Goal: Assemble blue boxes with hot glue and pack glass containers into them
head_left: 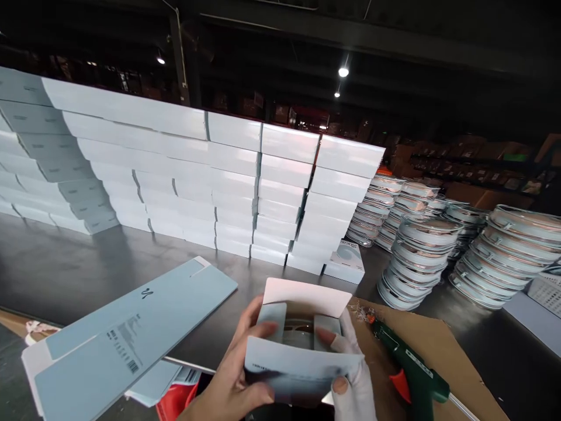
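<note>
Between both hands is a small light-blue carton [302, 374] with its top flaps up and a round, clear item [298, 337] showing inside. My left hand [245, 365] is bare and wraps the carton's left side, fingers on the side flap and thumb on the front. On the right side, my right hand [357, 368] wears a white glove with bare fingertips. Its fingers press the right flap and the front wall. The carton's underside is hidden. To the left, flat folded light-blue cartons [135, 333] lie at the table edge, printed with a swan-like mark and a barcode.
A long wall of stacked white boxes [232, 187] stands behind, with one printed box [346, 261] at its right end. Stacks of round, clear-wrapped items [421, 257] fill the right. A green glue gun [409, 362] with a red trigger lies on brown cardboard [464, 374].
</note>
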Demonstrator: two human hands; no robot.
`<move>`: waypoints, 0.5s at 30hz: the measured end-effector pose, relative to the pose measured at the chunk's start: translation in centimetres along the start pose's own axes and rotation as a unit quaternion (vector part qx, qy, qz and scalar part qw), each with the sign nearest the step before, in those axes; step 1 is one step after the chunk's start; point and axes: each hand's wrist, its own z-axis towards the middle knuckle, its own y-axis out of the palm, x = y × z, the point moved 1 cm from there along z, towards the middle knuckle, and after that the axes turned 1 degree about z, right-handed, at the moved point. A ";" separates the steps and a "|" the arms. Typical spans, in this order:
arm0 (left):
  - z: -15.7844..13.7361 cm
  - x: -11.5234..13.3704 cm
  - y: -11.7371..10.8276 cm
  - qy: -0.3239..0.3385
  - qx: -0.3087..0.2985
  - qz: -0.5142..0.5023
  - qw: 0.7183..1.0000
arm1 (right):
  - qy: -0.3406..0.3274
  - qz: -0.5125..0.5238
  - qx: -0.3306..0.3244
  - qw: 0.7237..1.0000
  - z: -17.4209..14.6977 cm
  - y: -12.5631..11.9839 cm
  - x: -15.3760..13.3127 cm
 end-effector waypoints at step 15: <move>1.0 2.6 -2.1 -0.138 -0.028 0.104 0.985 | 0.117 -0.495 0.094 0.856 -0.2 -14.9 2.3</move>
